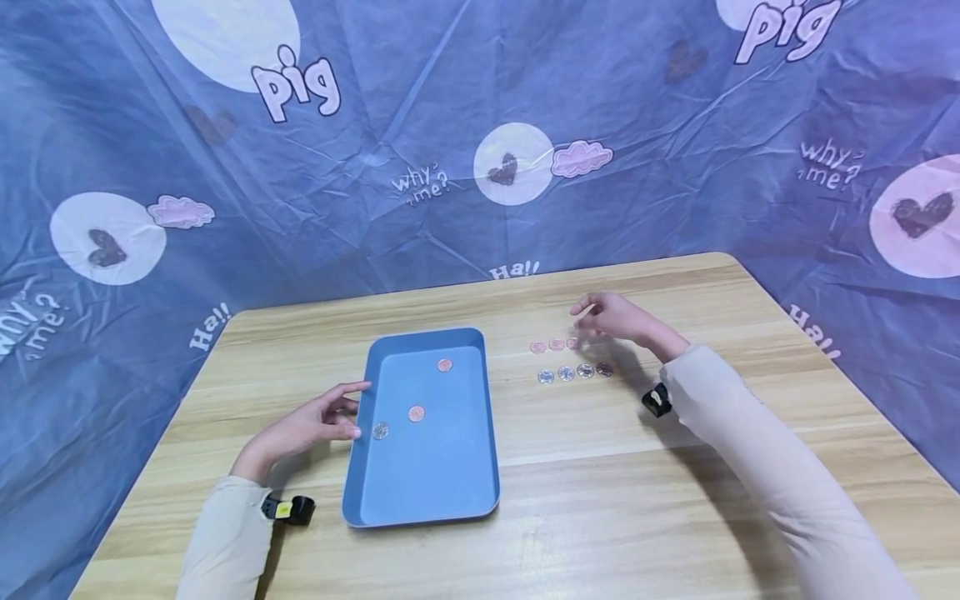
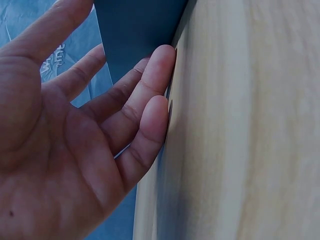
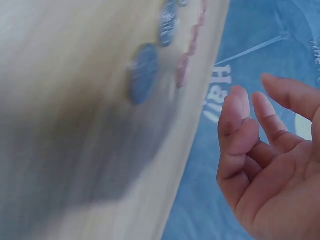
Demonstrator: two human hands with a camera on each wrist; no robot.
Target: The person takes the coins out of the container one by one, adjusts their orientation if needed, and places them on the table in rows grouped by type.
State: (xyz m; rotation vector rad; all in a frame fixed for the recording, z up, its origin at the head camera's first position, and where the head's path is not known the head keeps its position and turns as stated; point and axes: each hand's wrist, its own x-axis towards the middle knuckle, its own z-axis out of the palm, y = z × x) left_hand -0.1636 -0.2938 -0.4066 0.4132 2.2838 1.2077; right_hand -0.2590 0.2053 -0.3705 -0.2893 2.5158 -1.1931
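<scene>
A blue rectangular tray lies on the table, holding two reddish coins and one silver coin. At its left side my left hand touches the wall with its fingertips, fingers loosely bent. The left wrist view shows the dark tray wall beside those fingers. To the right of the tray lie a row of three reddish coins and, nearer me, a row of several silver coins. My right hand hovers over the reddish row's right end, fingers loosely curled, nothing between them in the right wrist view.
The light wooden table reaches back to a blue printed cloth hanging behind it. A black wrist camera is strapped to the left wrist, and another black camera to the right one.
</scene>
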